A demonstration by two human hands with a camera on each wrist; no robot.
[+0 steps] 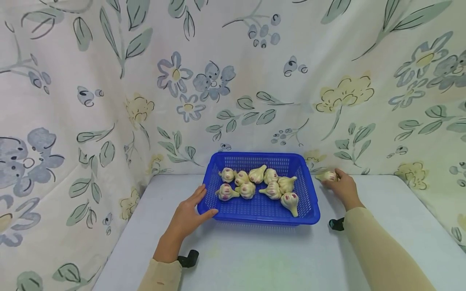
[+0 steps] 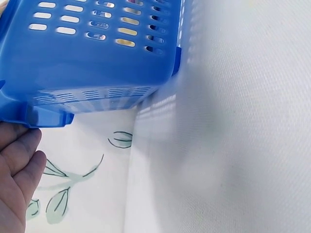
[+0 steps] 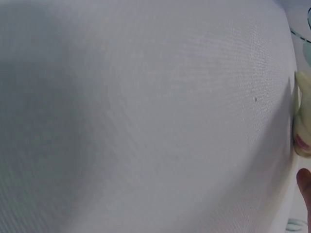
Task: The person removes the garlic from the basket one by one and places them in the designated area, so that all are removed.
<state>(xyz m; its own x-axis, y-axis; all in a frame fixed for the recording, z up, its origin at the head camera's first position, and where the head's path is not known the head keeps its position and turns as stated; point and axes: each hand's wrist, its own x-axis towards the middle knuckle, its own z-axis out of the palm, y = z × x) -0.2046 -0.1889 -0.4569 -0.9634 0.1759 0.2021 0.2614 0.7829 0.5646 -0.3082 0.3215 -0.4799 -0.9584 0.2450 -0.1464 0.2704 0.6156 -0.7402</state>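
A blue plastic basket (image 1: 262, 218) stands on the table with several garlic bulbs (image 1: 246, 190) in it. At its left end my left hand (image 1: 187, 212) rests against the rim, thumb near the front corner; the left wrist view shows its nearly straight fingers (image 2: 22, 153) touching the rim's edge. Right of the basket, by the back wall, my right hand (image 1: 342, 188) is at one more garlic bulb (image 1: 328, 176). In the right wrist view a small gap shows between a fingertip (image 3: 304, 178) and that bulb; the other fingers are out of that frame, so the grip is unclear.
The white tabletop (image 1: 247, 258) carries the basket. Floral cloth (image 1: 247, 81) hangs behind the table and along its left side, close to the basket's back. A dark camera mount sits at each wrist.
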